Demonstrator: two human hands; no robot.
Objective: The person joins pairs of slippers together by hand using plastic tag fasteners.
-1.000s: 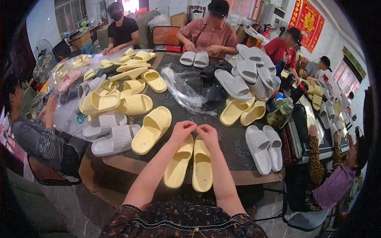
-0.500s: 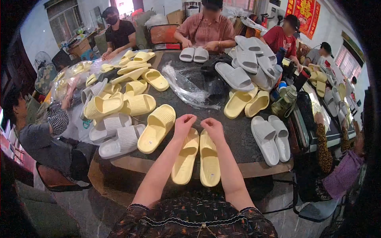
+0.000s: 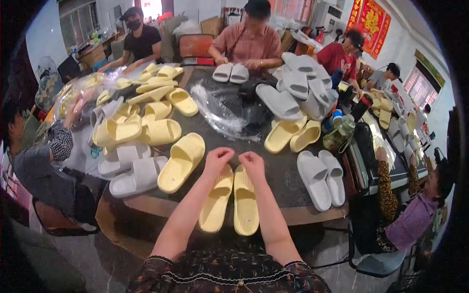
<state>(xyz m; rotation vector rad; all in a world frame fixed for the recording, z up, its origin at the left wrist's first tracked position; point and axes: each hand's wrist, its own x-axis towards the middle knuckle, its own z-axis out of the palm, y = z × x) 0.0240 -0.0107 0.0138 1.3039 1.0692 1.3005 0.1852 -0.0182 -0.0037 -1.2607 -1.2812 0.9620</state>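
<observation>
A pair of yellow slide slippers lies side by side at the table's near edge, heels toward me: the left slipper (image 3: 214, 210) and the right slipper (image 3: 245, 210). My left hand (image 3: 218, 161) is over the left one's toe end, thumb and fingers pinched together. Over the other toe end, my right hand (image 3: 252, 164) is closed in a similar pinch, a small gap from the left. Whatever the fingertips hold, if anything, is too small to make out. Both hands partly hide the ribbed straps. Just left of them rests a single yellow slipper (image 3: 181, 162).
Grey slippers (image 3: 320, 178) stand at the right, with another grey pair (image 3: 139, 176) at the left. Piles of yellow and grey slippers (image 3: 293, 83) flank clear plastic wrap (image 3: 217, 115) mid-table. A green bottle (image 3: 340, 132) stands to the right. Several co-workers sit around.
The whole view has shifted, so the scene sits farther left and slightly lower. Both hands remain pinched over the slippers' toe ends.
</observation>
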